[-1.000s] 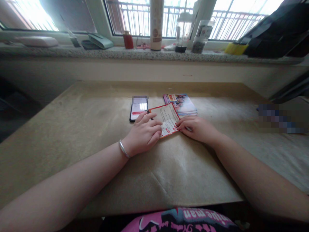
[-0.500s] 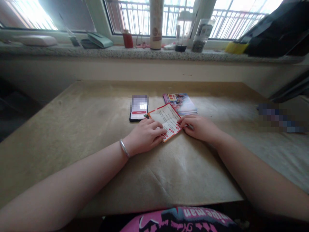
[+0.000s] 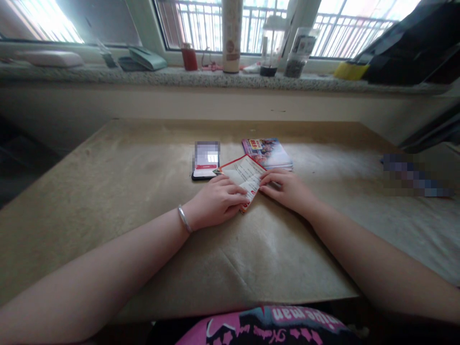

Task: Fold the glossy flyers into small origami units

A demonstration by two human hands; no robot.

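Observation:
A folded-creased paper leaflet with a red border and printed text lies slanted on the table, its right side narrowed by a fold. My left hand, a silver bangle at its wrist, lies over the leaflet's lower left part, its fingers closed together on the paper near the bottom corner. At the right edge, my right hand pinches the paper between thumb and fingers. Just behind the leaflet is a stack of colourful printed leaflets. A phone with its screen lit lies to the left, close to the leaflet's left corner.
The table has a tan cover and reaches to the wall under a window. On the stone sill stand a red bottle, a tall cylinder, clear containers and a dark bag. A blurred-out item lies at right.
My right hand has moved a little left, bringing the leaflet's right edge inward, so less of its printed face shows. The left hand stays nearly in place.

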